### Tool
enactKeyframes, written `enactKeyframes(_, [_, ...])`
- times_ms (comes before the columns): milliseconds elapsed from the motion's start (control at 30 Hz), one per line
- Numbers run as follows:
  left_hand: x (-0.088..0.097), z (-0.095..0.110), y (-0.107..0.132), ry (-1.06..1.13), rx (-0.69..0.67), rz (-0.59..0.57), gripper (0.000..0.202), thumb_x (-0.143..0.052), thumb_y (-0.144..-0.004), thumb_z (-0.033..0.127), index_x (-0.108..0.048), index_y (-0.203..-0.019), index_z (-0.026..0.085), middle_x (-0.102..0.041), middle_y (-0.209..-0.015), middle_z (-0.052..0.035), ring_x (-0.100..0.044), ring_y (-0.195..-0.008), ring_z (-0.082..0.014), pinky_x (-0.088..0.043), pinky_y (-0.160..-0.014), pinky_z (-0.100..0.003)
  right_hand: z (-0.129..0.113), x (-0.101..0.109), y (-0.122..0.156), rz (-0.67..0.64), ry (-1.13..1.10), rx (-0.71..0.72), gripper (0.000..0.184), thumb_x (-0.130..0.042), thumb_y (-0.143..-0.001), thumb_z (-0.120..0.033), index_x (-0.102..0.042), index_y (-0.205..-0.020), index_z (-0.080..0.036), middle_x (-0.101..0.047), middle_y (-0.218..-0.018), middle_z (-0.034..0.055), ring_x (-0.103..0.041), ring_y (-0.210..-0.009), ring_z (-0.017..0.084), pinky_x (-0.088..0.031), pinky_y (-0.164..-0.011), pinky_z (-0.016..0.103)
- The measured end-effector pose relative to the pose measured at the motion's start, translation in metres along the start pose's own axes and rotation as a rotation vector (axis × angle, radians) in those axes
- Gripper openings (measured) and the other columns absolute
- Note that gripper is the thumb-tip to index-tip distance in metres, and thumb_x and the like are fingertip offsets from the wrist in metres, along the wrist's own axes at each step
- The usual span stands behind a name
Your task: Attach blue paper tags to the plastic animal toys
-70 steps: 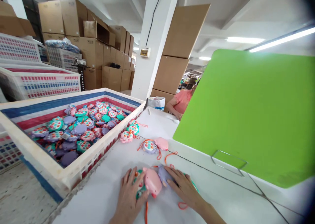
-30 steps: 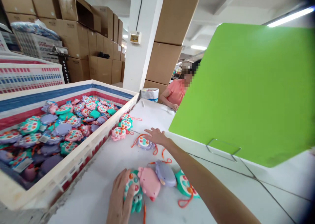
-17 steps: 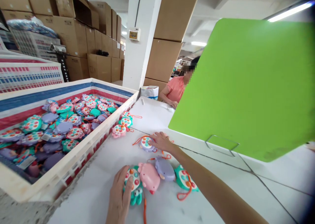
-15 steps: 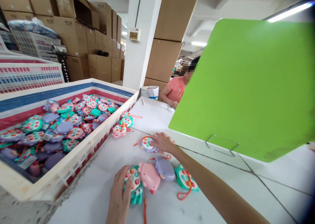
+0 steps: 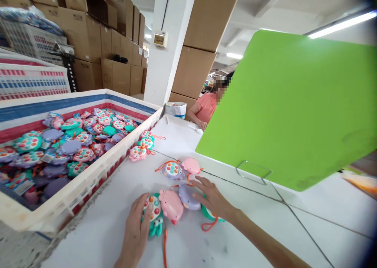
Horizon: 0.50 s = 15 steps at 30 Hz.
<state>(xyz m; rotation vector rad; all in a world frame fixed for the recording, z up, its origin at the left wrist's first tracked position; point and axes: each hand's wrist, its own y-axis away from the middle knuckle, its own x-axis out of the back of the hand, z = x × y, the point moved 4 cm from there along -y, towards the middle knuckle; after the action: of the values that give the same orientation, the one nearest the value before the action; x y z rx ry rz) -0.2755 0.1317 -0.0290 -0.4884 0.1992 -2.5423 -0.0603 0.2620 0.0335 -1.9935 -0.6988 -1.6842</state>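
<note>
A row of small animal-shaped toys lies on the white table (image 5: 188, 244) before me. My left hand (image 5: 134, 232) rests flat, fingers spread, on a teal toy with coloured buttons (image 5: 153, 212). Beside it lie a pink toy (image 5: 171, 205) and a purple toy (image 5: 186, 194). My right hand (image 5: 212, 197) lies open over another teal toy (image 5: 209, 215), fingertips touching the purple one. Farther off sit a purple button toy (image 5: 172, 170) and a pink toy (image 5: 191, 165), apart from both hands.
A big white crate (image 5: 73, 197) full of the same toys stands at the left. Three more toys (image 5: 141, 144) lie by its wall. A green board (image 5: 288, 107) stands at the right. A person in pink (image 5: 203, 109) works at the table's far end. Cartons behind.
My right hand has drawn back from the far purple button toy and now lies on the near row of toys. The left hand has stayed on the teal toy.
</note>
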Motion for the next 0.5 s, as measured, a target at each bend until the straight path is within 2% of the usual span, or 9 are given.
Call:
enactKeyframes(100, [-0.001, 0.004, 0.001, -0.031, -0.089, -0.029, 0.042, -0.038, -0.083, 0.043, -0.052, -0.113, 0.017, -0.053, -0.117, -0.0097, -0.046, -0.111, -0.0240, -0.038, -0.096, -0.044, -0.034, -0.005, 0.003, -0.039, -0.014, 0.108, 0.057, -0.038, -0.078, -0.060, -0.034, -0.129, -0.035, -0.027, -0.141, 0.0050, -0.020, -0.129, 0.027, -0.022, -0.101, 0.051])
enactKeyframes(200, [-0.001, 0.004, 0.001, -0.055, -0.111, -0.048, 0.042, -0.037, -0.084, 0.042, -0.052, -0.115, 0.017, -0.053, -0.118, -0.0098, -0.045, -0.112, -0.0241, -0.038, -0.096, -0.045, -0.060, -0.009, -0.002, -0.074, -0.031, 0.175, 0.060, -0.037, -0.077, -0.062, -0.032, -0.130, -0.034, -0.023, -0.142, 0.0059, -0.016, -0.130, 0.029, -0.017, -0.102, 0.054])
enactKeyframes(400, [-0.002, 0.004, 0.002, -0.046, -0.129, -0.031, 0.040, -0.036, -0.085, 0.040, -0.052, -0.115, 0.017, -0.052, -0.118, -0.0099, -0.046, -0.111, -0.0235, -0.039, -0.095, -0.044, -0.079, -0.013, 0.004, -0.063, -0.033, 0.196, 0.063, -0.034, -0.079, -0.061, -0.027, -0.134, -0.030, -0.024, -0.142, 0.0086, -0.014, -0.131, 0.028, -0.015, -0.104, 0.053])
enactKeyframes(500, [-0.002, 0.004, 0.002, -0.051, -0.137, -0.022, 0.041, -0.033, -0.086, 0.039, -0.052, -0.114, 0.016, -0.053, -0.118, -0.0104, -0.047, -0.110, -0.0234, -0.040, -0.095, -0.044, -0.091, -0.023, 0.012, -0.048, -0.037, 0.212, 0.069, -0.039, -0.079, -0.057, -0.019, -0.137, -0.025, -0.024, -0.142, 0.0103, -0.015, -0.131, 0.028, -0.017, -0.104, 0.053])
